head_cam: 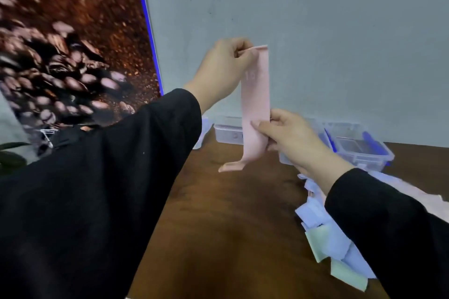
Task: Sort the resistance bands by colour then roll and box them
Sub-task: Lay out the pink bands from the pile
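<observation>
A pink resistance band (257, 94) hangs upright above the wooden table (233, 213). My left hand (222, 70) pinches its top edge, raised high. Lower down, my right hand (289, 136) holds the band between thumb and fingers, and the tail below curls onto the table. A heap of loose bands (330, 233) in pale blue, white and green lies at the right, partly hidden by my right sleeve. Clear plastic boxes stand at the back: one (228, 132) behind the band, one with blue clips (359, 148) at the right.
A large coffee-bean poster (73, 43) leans at the left against the grey wall. A green leaf (12, 145) shows at the far left edge. My black left sleeve hides the left part of the table.
</observation>
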The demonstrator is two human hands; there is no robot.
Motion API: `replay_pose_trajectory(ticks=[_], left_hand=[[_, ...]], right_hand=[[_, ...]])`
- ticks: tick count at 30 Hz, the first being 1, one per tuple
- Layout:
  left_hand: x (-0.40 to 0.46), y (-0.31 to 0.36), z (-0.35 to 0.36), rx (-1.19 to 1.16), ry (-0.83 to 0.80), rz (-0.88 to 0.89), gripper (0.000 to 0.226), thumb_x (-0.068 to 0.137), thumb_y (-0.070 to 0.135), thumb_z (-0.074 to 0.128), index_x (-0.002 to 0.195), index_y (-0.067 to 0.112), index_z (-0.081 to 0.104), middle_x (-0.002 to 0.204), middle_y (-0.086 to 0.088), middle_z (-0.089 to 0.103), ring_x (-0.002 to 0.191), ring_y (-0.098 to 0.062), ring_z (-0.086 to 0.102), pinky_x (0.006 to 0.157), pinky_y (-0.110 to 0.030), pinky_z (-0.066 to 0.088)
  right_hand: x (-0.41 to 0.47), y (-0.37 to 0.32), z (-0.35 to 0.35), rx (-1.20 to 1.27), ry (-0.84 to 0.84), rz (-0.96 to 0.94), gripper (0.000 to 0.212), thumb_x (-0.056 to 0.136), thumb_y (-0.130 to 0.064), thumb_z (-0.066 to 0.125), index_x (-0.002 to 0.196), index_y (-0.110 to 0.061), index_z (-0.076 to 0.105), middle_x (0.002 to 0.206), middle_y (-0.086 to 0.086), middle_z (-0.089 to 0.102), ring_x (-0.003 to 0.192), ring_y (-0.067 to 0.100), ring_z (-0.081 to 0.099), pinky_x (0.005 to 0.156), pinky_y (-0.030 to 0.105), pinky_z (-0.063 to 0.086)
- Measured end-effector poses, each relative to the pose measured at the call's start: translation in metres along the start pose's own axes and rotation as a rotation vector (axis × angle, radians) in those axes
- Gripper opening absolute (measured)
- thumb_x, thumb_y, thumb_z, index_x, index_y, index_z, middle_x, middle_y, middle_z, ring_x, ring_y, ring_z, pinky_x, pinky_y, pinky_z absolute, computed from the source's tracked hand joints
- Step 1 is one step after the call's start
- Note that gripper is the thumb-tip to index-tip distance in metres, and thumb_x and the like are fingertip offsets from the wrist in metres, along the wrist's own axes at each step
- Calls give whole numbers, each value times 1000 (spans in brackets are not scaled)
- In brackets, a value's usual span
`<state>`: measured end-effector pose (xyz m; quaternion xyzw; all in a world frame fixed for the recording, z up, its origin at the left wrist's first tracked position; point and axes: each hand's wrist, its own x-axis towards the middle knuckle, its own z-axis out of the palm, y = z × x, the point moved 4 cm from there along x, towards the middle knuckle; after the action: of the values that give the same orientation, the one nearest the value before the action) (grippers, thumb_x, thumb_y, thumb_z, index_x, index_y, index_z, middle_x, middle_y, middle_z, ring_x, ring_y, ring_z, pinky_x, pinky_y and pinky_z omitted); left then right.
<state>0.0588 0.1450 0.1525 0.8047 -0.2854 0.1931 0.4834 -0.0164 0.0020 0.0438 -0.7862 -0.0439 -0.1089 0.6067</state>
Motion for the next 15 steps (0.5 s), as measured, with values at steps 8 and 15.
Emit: replay_pose_trajectory(ticks=[8,15], left_hand=[[5,-113,-62,265,-73,-106,18,100,24,56,97,13,69,74,6,60,61,-4,49,49,-12,34],[-9,-205,-22,308,-370,-241,25,99,25,59,119,16,68,105,1,67,96,-16,60,65,-10,35]], right_hand=[[0,32,125,199,-201,236,15,102,-25,60,113,-17,67,103,1,77,95,17,75,88,44,59],[-16,85,164,67,-214,517,35,100,-27,64,135,-22,60,105,-5,77,88,17,76,82,37,63]])
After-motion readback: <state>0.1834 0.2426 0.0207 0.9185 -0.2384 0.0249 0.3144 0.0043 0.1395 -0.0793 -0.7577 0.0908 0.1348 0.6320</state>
